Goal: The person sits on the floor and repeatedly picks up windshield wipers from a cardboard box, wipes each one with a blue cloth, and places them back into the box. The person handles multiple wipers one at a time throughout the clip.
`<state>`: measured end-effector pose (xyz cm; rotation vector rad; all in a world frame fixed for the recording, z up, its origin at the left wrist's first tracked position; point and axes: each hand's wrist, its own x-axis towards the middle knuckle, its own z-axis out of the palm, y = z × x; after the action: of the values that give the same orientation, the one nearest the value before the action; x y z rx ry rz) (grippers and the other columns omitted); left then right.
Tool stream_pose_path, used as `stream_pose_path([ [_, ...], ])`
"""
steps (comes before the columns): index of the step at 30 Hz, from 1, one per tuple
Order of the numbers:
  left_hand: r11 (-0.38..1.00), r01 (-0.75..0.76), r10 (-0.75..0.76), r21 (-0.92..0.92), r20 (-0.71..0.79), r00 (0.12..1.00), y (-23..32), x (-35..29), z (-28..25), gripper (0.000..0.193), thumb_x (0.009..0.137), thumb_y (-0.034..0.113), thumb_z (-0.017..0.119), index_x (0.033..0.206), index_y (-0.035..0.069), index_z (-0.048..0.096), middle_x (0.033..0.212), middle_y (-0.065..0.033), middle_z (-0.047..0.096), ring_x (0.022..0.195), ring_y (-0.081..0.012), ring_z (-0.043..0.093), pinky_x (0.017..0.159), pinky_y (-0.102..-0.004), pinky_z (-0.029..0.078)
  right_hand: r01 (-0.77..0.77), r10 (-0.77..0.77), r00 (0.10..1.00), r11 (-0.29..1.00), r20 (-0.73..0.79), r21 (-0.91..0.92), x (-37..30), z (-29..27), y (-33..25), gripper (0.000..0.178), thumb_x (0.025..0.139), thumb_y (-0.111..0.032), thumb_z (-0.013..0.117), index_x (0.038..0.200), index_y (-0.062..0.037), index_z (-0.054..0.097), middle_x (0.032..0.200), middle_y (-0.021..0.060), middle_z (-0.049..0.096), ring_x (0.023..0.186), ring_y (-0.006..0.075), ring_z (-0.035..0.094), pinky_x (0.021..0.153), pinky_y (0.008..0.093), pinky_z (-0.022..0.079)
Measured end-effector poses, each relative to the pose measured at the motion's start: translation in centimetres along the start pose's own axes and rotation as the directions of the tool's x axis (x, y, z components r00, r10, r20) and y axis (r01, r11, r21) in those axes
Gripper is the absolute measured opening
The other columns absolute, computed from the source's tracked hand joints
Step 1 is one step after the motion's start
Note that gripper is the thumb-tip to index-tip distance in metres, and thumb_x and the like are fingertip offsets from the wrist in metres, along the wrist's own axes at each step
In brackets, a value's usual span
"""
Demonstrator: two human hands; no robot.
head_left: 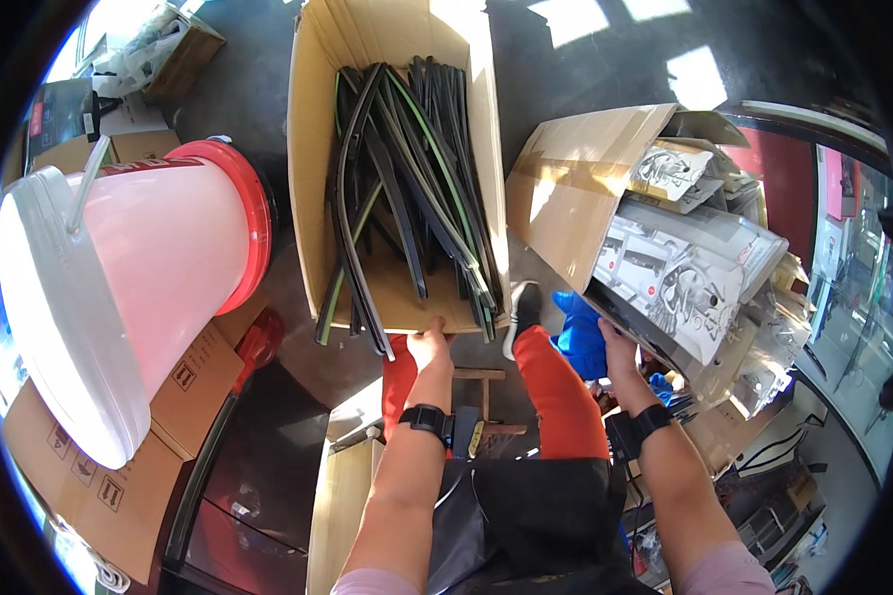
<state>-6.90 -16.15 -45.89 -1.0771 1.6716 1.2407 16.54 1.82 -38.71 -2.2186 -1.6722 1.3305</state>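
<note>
Left-hand grip closed on the near edge of an open cardboard box — thumb over the rim. Box sits between and ahead of the person's legs, on the dark floor. Inside: a loose bundle of long black strips, some with green edges, several ends poking over the near rim. Right-hand grip at the lower edge of a second box, to the right; fingers partly hidden, cannot tell whether closed on it. That box is tilted, crammed with printed packages. Blue cloth-like item just beside the right hand — red trousers below. Far left: large pinkish bucket, red at one end, beside brown cartons.
</note>
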Motion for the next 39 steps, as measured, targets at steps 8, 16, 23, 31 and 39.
stream_pose_path([
  [8,0.994,-0.110,0.112,-0.025,0.099,0.989,-8.7,-3.3,-5.5,0.014,0.090,0.014,0.057,0.100,0.006,0.055,0.090,-0.0039,0.060,0.078,-0.0131,0.059,0.066,-0.0295,0.052,-0.040,0.068,0.994,0.956,-0.088,0.290,5.0,7.2,1.8,0.038,0.082,-0.017,0.067,0.113,0.0032,0.058,0.111,0.0101,0.061,0.098,0.0202,0.057,0.089,0.0311,0.043],
  [16,-0.106,-0.552,-0.238,0.827,0.518,0.822,-21.6,-0.9,-11.6,0.041,0.085,0.036,0.056,0.108,0.003,0.061,0.113,-0.0171,0.058,0.109,-0.0341,0.052,0.096,-0.0455,0.038,-0.056,0.009,0.986,0.960,0.167,0.276,4.1,5.8,3.2,0.039,0.085,-0.017,0.062,0.117,0.0043,0.055,0.112,0.0113,0.060,0.100,0.0195,0.056,0.091,0.0303,0.043],
  [23,-0.313,-0.727,-0.537,0.611,0.518,0.666,-27.8,0.7,-14.7,0.038,0.082,0.032,0.056,0.111,0.008,0.059,0.111,-0.0136,0.058,0.109,-0.0333,0.054,0.095,-0.0530,0.037,-0.082,0.022,0.985,0.932,0.170,0.354,3.6,4.2,5.5,0.033,0.088,-0.019,0.061,0.113,0.0020,0.058,0.104,0.0086,0.061,0.094,0.0141,0.056,0.086,0.0264,0.044],
  [31,-0.075,-0.872,-0.686,0.484,0.610,0.398,-25.6,5.0,-9.0,0.036,0.083,0.031,0.056,0.107,0.005,0.059,0.103,-0.0180,0.061,0.098,-0.0369,0.058,0.085,-0.0492,0.044,0.134,-0.215,0.949,0.937,0.231,0.322,5.9,3.9,6.4,0.034,0.085,-0.014,0.061,0.116,0.0021,0.058,0.114,0.0078,0.058,0.104,0.0143,0.052,0.094,0.0271,0.039],
  [39,-0.169,-0.909,-0.323,0.382,0.850,0.417,-27.3,13.6,0.5,0.038,0.086,0.033,0.052,0.109,0.004,0.055,0.109,-0.0211,0.057,0.102,-0.0388,0.054,0.088,-0.0470,0.044,0.254,-0.343,0.901,0.914,0.265,0.317,1.6,1.8,4.2,0.032,0.083,-0.015,0.063,0.112,-0.0035,0.061,0.105,0.0071,0.060,0.096,0.0137,0.054,0.088,0.0265,0.042],
])
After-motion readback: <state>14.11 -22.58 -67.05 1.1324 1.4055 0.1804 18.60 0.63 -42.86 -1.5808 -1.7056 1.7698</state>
